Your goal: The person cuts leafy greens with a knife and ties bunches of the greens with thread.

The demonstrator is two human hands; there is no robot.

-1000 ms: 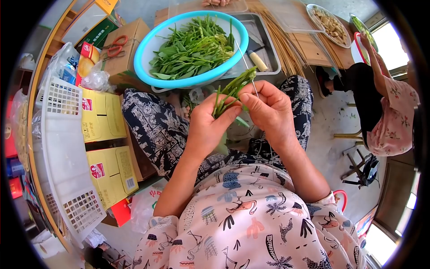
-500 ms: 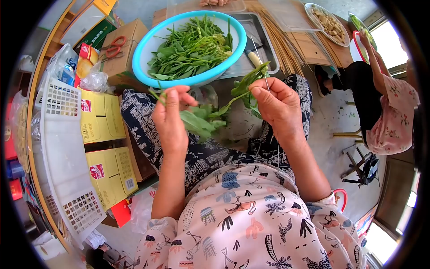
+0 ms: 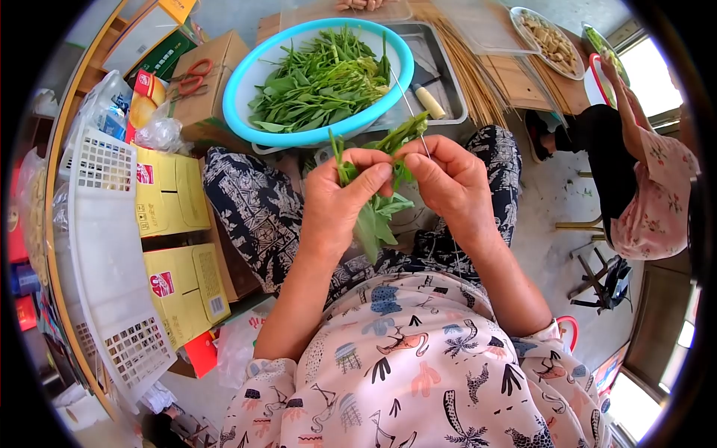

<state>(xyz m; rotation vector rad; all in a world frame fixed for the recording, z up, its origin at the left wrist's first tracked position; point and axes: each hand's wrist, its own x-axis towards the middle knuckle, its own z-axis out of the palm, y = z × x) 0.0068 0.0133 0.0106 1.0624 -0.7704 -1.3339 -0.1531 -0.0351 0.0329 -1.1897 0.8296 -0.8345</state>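
My left hand (image 3: 336, 198) pinches stems of leafy greens (image 3: 373, 228), whose leaves hang below the fingers. My right hand (image 3: 452, 190) is closed on a thin skewer (image 3: 402, 91) that slants up to the left. Folded greens (image 3: 407, 134) are bunched on the skewer just above the right fingers. Both sets of fingertips nearly meet over my lap. Beyond them stands a white basin with a blue rim (image 3: 314, 139), heaped with loose greens (image 3: 321, 86).
A metal tray (image 3: 457, 89) beside the basin holds a wooden-handled tool (image 3: 428, 101). Bamboo sticks (image 3: 470, 71) and a plate of tan chunks (image 3: 553, 45) lie rightward. Red-handled scissors (image 3: 196, 71) rest on a cardboard box (image 3: 224, 56). Another person (image 3: 650, 187) sits at right.
My left hand has moved right and up, bringing its greens to the right hand. The right hand has shifted slightly down and left, and the skewer now tilts further left.
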